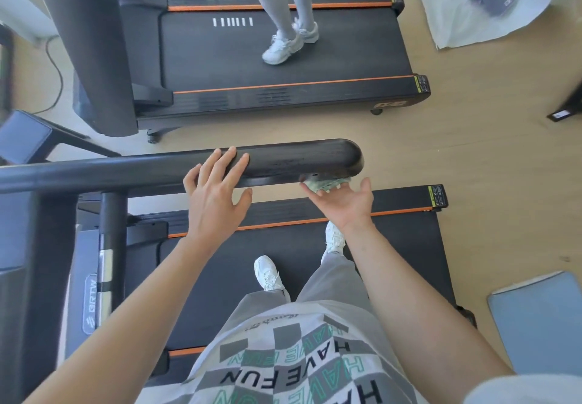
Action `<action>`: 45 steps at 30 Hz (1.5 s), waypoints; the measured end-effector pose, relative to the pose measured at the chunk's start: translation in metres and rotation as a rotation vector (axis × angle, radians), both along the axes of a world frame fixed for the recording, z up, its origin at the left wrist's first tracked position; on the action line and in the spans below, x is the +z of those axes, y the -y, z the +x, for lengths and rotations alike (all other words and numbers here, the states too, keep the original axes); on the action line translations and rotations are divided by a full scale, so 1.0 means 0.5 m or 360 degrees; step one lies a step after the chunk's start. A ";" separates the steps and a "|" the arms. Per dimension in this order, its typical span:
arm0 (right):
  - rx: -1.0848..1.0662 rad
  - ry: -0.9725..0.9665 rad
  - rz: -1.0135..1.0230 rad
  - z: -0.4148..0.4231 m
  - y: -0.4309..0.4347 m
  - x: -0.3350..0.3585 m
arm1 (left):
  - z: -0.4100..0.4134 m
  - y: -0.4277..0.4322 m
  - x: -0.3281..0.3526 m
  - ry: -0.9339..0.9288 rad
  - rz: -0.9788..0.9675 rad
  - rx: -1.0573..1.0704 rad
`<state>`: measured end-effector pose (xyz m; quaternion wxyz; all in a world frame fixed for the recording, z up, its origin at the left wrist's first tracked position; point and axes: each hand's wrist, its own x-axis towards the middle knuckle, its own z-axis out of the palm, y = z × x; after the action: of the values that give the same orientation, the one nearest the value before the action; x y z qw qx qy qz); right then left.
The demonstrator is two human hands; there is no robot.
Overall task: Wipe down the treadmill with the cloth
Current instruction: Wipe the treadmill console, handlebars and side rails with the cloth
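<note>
"Looking along the handrail, where was the cloth?"

"Tucked under the rail's rounded free end, pressed against its underside by the right hand. That hand was turned palm up, its fingers fairly straight and slightly apart. They pushed the cloth upward rather than curling round it. Only a greenish edge showed between fingertips and rail."

"Why from below?"

"My guess is that the underside was the patch being wiped, and an upturned palm kept the cloth flat against it."

"And the left hand?"

"It rested on top of the same rail, further in from the end. Its fingers were straight and spread over the top, the thumb splayed away from them, and it gripped nothing. I took it for a steadying hand, set apart from the cloth so the wipe had room."

"Where did the person stand?"

"On the treadmill, both white shoes planted on it. Another person stood on the neighbouring treadmill beyond."

"How far along?"

"Partway at most, I judged, since the rest of the machine lay well apart from the cloth."
</note>
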<state>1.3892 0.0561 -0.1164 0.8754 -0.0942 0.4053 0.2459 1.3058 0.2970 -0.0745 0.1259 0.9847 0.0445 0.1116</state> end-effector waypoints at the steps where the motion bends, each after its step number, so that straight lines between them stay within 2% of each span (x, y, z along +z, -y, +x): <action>1: 0.0029 -0.0007 0.0028 -0.009 -0.021 0.000 | 0.000 -0.009 0.004 0.0011 0.0016 -0.0025; 3: 0.0091 -0.0007 0.0087 -0.026 -0.064 0.000 | -0.001 -0.031 0.009 0.0053 0.0053 0.0018; 6: 0.0132 -0.0036 0.0118 -0.046 -0.110 0.002 | -0.014 -0.076 0.013 0.0048 0.0097 0.0269; 9: 0.0093 -0.0069 0.0084 -0.041 -0.100 -0.005 | -0.032 -0.119 0.013 -0.0014 0.0125 0.0412; 20: -0.0161 0.0038 -0.0113 -0.001 0.031 -0.022 | -0.032 -0.118 -0.002 0.0034 -0.0095 0.0448; 24: -0.0084 0.0033 -0.0115 -0.016 -0.014 -0.023 | -0.038 -0.126 -0.003 0.0014 -0.0074 0.0384; 31: 0.0255 -0.0044 0.0035 -0.071 -0.166 -0.014 | -0.058 -0.172 0.010 -0.0049 0.0023 0.0181; 36: 0.0404 -0.0065 0.0039 -0.097 -0.216 -0.004 | -0.078 -0.216 0.014 -0.0066 0.0044 0.0541; 39: 0.0406 -0.0052 -0.0071 -0.085 -0.198 0.002 | -0.080 -0.227 0.009 -0.0046 0.0015 0.0549; 45: 0.0192 -0.0052 -0.0200 -0.083 -0.156 0.002 | -0.078 -0.230 -0.005 0.0045 0.0044 0.0499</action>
<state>1.3475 0.1342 -0.1152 0.8446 -0.1691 0.4279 0.2738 1.2671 0.4118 -0.0769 0.0939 0.9657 0.1943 0.1443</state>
